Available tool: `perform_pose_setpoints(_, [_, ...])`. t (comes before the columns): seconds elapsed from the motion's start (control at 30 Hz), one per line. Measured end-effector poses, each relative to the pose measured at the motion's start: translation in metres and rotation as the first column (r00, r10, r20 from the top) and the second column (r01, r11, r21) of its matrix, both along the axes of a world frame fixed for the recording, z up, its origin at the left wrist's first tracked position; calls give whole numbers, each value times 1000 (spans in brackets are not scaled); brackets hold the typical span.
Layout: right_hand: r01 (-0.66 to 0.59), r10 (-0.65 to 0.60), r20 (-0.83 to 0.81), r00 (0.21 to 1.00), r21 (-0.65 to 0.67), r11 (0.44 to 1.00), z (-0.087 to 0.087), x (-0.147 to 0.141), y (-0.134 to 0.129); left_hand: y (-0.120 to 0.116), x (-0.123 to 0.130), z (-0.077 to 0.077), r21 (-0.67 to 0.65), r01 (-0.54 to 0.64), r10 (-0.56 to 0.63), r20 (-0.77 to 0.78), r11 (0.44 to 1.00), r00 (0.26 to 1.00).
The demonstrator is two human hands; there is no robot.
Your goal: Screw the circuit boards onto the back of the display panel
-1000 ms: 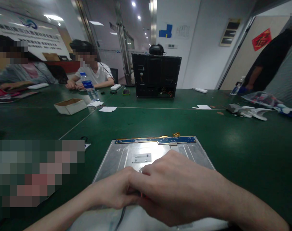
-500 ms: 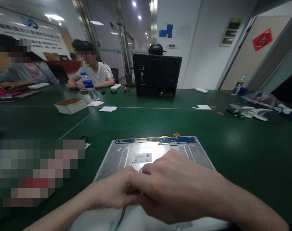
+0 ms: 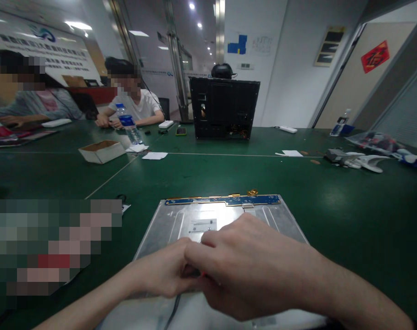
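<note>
My left hand (image 3: 167, 268) and my right hand (image 3: 252, 266) meet over a flat metal-backed display panel (image 3: 170, 220). Both are closed, with the fingertips pressed together. A tiny red bit (image 3: 203, 274) shows between them; the rest of what they grip is hidden by the fingers. From beneath the left hand a dark cable (image 3: 174, 311) runs down towards me. Along the panel's far edge lies a narrow blue circuit board (image 3: 208, 200), with a gold-coloured piece (image 3: 252, 192) at its edge. A printed label (image 3: 203, 225) sits just beyond my fingers.
Across the green table (image 3: 208, 176) stands a black monitor housing (image 3: 225, 110). To its left are an open box (image 3: 101, 153) and a water bottle (image 3: 127, 121). Grey and white parts (image 3: 353, 159) lie at right. Two people sit at far left.
My hands keep nearly the same pose over the panel. A dark shape at the far right edge is gone, and a pale slatted surface shows there.
</note>
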State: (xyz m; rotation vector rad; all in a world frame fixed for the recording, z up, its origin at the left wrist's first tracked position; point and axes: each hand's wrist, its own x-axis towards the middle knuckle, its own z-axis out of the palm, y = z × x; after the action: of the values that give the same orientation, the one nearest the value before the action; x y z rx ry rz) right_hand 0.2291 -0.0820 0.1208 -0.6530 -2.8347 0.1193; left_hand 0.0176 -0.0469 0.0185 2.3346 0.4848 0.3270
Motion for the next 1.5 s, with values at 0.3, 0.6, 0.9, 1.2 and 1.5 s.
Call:
perform_pose_setpoints(0.3, [37,-37,6,999,27,999,-6,1,2,2,6,3,-64,82,-75,114,995,991])
perform_pose_setpoints(0.6, [1,-1,6,1000,-54,999,-2,1,1,1,3,2,-141,25,-21,29,990,999])
perform_pose_setpoints(0.9, [23,-21,24,999,-104,994,2,2,-1,4,-1,-7,-62,48,-48,-7,997,999])
perform_pose_setpoints(1.2, [20,-17,42,999,-75,997,1,2,1,4,-1,-3,-60,51,-51,1,997,999])
perform_pose_setpoints(1.5, [47,-44,39,998,-65,997,0,2,1,6,-3,-9,-40,82,-82,10,996,997])
